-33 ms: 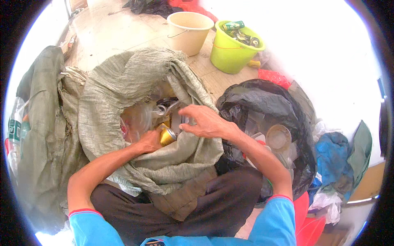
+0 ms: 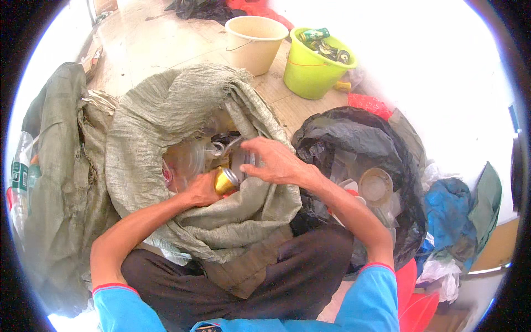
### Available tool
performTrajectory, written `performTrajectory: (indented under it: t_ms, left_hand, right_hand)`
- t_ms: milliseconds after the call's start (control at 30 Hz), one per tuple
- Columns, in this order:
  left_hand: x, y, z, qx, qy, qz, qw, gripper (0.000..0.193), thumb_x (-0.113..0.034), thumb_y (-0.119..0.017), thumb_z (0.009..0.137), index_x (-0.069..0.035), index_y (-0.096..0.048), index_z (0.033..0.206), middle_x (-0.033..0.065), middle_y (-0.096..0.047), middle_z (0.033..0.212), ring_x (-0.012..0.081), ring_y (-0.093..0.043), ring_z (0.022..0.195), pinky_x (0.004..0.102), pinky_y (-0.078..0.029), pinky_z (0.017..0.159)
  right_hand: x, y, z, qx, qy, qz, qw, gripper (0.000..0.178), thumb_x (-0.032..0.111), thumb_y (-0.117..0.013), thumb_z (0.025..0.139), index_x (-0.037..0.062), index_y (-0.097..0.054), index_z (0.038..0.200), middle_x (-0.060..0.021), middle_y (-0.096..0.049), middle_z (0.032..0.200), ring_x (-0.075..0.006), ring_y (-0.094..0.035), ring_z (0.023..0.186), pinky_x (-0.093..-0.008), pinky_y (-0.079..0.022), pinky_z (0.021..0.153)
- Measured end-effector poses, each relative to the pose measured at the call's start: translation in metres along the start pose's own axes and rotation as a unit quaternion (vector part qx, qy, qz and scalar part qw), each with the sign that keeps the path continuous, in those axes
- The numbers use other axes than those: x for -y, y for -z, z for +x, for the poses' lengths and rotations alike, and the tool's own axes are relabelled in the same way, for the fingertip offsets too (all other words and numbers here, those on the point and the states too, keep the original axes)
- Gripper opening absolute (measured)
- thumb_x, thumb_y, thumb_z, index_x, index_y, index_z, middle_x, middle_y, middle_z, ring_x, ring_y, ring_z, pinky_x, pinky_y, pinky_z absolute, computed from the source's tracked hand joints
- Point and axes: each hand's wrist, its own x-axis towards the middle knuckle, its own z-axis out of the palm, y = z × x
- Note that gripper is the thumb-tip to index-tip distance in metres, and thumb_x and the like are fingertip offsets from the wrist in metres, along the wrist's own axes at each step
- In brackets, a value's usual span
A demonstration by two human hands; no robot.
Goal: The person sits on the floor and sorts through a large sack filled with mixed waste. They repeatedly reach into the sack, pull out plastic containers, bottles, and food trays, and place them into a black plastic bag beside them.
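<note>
A woven grey-green sack [image 2: 149, 105] stands in front of me, its mouth rolled wide. Inside lie clear plastic containers [image 2: 191, 157] and other mixed pieces, partly hidden by the sack's folds. My left hand [image 2: 202, 190] reaches into the mouth, its fingers closed round a gold drink can [image 2: 225, 181] whose silver end faces up and right. Over the sack's right rim, my right hand [image 2: 272, 161] hangs with thumb and fingers apart. Nothing is gripped in it; some clear plastic shows just past its fingertips.
At right, a black plastic bag [image 2: 332, 130] holds plastic pieces and a round tub [image 2: 375, 186]. Beyond stand a cream bucket [image 2: 255, 47] and a lime-green bucket [image 2: 310, 80] with crushed cans. Another grey-green sack [image 2: 61, 166] is at left, a blue bundle [image 2: 449, 213] far right.
The gold can has turned slightly in my left hand, its silver end now more upward. My left hand has shifted a little; the right hand is nearly unmoved.
</note>
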Motion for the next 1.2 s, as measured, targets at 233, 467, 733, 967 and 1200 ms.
performTrajectory:
  t_ms: [233, 467, 733, 967, 1200]
  left_hand:
    - [-0.052, 0.060, -0.014, -0.084, -0.191, -0.177, 0.962, 0.084, -0.027, -0.077, 0.075, 0.009, -0.036, 0.139, 0.0288, -0.063, 0.117, 0.0413, -0.063, 0.110, 0.0435, -0.049, 0.095]
    - [-0.061, 0.066, -0.014, 0.043, -0.170, -0.096, 0.980, 0.096, -0.022, -0.078, 0.077, 0.001, -0.023, 0.151, 0.0271, -0.059, 0.129, 0.0381, -0.060, 0.116, 0.0420, -0.046, 0.100]
    - [-0.049, 0.074, -0.005, -0.221, -0.252, -0.110, 0.936, 0.092, -0.020, -0.080, 0.077, -0.002, -0.029, 0.151, 0.0212, -0.057, 0.134, 0.0314, -0.055, 0.125, 0.0415, -0.044, 0.106]
    - [-0.011, 0.077, 0.014, -0.141, -0.046, -0.188, 0.971, 0.055, -0.020, -0.074, 0.082, -0.002, -0.056, 0.130, 0.0187, -0.067, 0.118, 0.0295, -0.065, 0.108, 0.0407, -0.051, 0.096]
    - [0.004, 0.049, 0.008, -0.085, -0.056, 0.032, 0.994, 0.048, -0.032, -0.073, 0.082, -0.001, -0.065, 0.118, 0.0215, -0.066, 0.115, 0.0392, -0.063, 0.107, 0.0459, -0.050, 0.095]
  right_hand:
    - [0.001, -0.002, 0.008, 0.007, 0.032, 0.126, 0.991, 0.082, 0.033, -0.083, 0.076, -0.0005, -0.045, 0.140, -0.0191, -0.063, 0.118, -0.0267, -0.062, 0.109, -0.0368, -0.051, 0.092]
    - [0.008, -0.003, -0.004, 0.043, -0.024, 0.053, 0.997, 0.062, 0.037, -0.080, 0.070, -0.0005, -0.055, 0.113, -0.0209, -0.063, 0.101, -0.0376, -0.063, 0.096, -0.0437, -0.050, 0.083]
    - [-0.010, 0.030, -0.033, -0.204, -0.159, 0.135, 0.956, 0.058, 0.035, -0.083, 0.075, 0.0006, -0.058, 0.115, -0.0112, -0.067, 0.095, -0.0177, -0.065, 0.084, -0.0329, -0.054, 0.076]
    - [-0.097, 0.145, -0.038, -0.427, -0.201, 0.245, 0.847, 0.043, 0.025, -0.069, 0.092, -0.0023, -0.056, 0.123, -0.0155, -0.069, 0.100, -0.0198, -0.069, 0.068, -0.0290, -0.057, 0.048]
    - [-0.222, 0.289, 0.078, -0.557, -0.359, 0.169, 0.730, 0.067, 0.039, -0.073, 0.088, -0.0177, -0.052, 0.117, -0.0263, -0.066, 0.102, -0.0298, -0.072, 0.083, -0.0354, -0.061, 0.064]
